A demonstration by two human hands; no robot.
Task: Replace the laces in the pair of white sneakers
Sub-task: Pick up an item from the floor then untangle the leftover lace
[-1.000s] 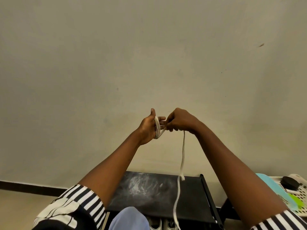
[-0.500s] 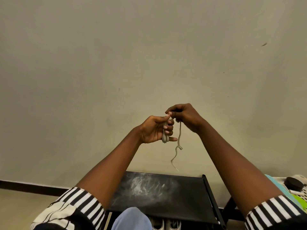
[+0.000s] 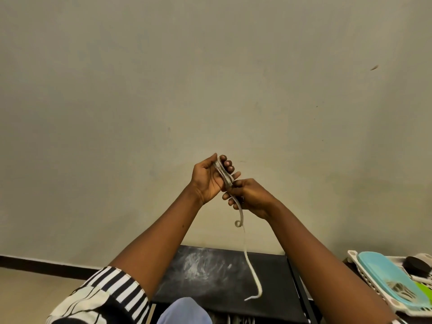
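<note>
Both arms are raised in front of a bare wall. My left hand [image 3: 208,178] holds a bundle of wound white shoelace [image 3: 224,174] across its palm and fingers. My right hand [image 3: 249,195] is just below and to the right, its fingers curled on the lace where it leaves the bundle. The loose tail of the lace [image 3: 248,258] curls under the right hand and hangs down over the black table. At the bottom edge, under the table, a sliver of the white sneakers [image 3: 238,320] shows; most of them is hidden.
A black table top [image 3: 210,281] with chalky scuffs stands below the hands, against the wall. A white basket [image 3: 364,279] with a teal lid, a black round object and a green item sits at the lower right. A dark skirting strip runs along the wall's base at the left.
The left hand has turned palm up and risen with the bundle. The right hand has dropped from above the bundle to below it, and the loose tail hangs longer over the table.
</note>
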